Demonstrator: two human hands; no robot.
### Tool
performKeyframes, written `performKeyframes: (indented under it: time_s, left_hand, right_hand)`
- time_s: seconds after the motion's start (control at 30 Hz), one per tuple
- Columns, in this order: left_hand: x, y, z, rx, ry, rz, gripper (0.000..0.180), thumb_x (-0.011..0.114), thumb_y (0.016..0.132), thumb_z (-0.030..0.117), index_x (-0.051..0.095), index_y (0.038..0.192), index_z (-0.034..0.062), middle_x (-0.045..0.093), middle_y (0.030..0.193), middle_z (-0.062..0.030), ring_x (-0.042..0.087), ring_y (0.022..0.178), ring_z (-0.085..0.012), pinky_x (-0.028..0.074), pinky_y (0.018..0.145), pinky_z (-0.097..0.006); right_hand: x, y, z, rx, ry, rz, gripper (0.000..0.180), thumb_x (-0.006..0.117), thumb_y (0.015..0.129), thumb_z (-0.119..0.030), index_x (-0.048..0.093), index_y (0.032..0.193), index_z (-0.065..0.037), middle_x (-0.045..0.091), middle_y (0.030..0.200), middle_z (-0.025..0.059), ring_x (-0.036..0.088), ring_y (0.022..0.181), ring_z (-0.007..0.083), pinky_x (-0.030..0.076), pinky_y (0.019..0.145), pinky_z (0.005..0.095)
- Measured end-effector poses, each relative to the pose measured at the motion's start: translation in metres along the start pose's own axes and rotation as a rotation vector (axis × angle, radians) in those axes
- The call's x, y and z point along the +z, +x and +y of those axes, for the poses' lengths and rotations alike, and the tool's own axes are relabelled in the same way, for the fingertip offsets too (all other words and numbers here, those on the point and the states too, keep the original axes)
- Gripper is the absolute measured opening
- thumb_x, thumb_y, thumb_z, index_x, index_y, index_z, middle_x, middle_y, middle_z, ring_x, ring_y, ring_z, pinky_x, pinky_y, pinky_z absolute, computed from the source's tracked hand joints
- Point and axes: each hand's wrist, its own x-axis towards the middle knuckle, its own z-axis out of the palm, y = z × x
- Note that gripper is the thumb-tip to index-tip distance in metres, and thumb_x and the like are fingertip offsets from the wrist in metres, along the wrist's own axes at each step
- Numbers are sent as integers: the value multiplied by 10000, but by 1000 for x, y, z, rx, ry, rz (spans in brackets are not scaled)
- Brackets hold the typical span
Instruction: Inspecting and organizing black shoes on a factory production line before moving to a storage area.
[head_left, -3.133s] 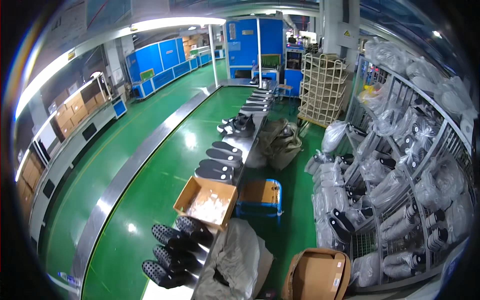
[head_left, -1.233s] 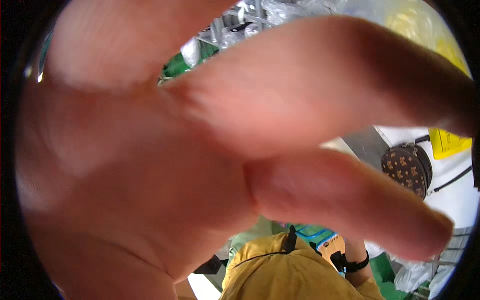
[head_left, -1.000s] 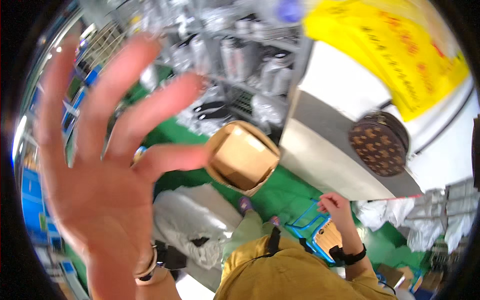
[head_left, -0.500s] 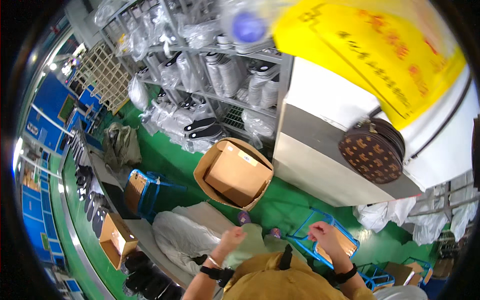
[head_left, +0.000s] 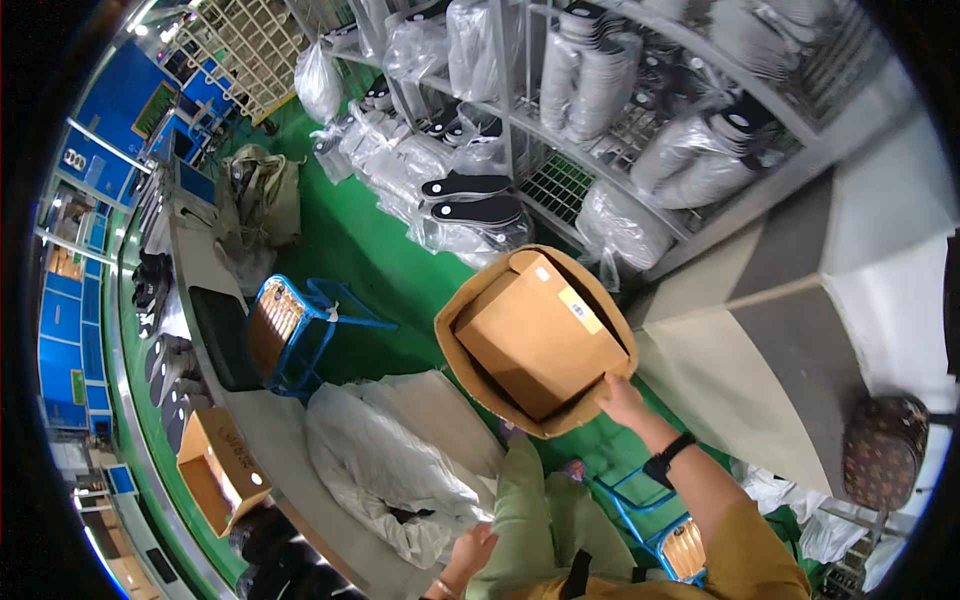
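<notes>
Pinching the near flap of the carton (head_left: pixel 538 345) at frame centre, our right hand (head_left: pixel 622 403) grips its lower rim; a smaller box (head_left: pixel 530 335) sits inside. Our left hand (head_left: pixel 470 550), at the bottom edge, rests curled on a white bag (head_left: pixel 375 465); we cannot tell whether it grips. Held by one flap, the carton could tip and spill. Shelves (head_left: pixel 600 110) crowd above; green floor (head_left: pixel 360 260) lies open to the left.
</notes>
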Motion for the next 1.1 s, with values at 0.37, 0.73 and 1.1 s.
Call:
performKeyframes:
  time_s: [0.37, 0.73, 1.1]
  left_hand:
    - [-13, -1, -105, -462, -484, 22, 238, 595, 899, 197, 649, 1060, 31, 672, 953, -202, 648, 885, -319, 500, 768, -420]
    - [-122, 134, 90, -78, -930, 316, 687, 692, 889, 134, 307, 1446, 15, 565, 1238, -186, 592, 1092, -229, 500, 905, -336]
    - [-138, 176, 162, 11, -924, -26, 441, 629, 888, 31, 457, 1289, -29, 602, 1170, -89, 575, 1054, -177, 495, 879, -327]
  right_hand:
    - [53, 209, 37, 390, -223, 140, 597, 712, 772, -276, 490, 1281, -56, 549, 1290, 177, 556, 1157, 356, 490, 921, 464]
    - [39, -22, -148, -664, -210, -130, 128, 614, 695, -175, 648, 745, -62, 570, 779, 89, 580, 783, 286, 463, 655, 436]
    - [22, -66, -142, -366, -47, -15, 212, 616, 717, -91, 623, 913, -10, 570, 852, 130, 564, 799, 301, 475, 682, 394]
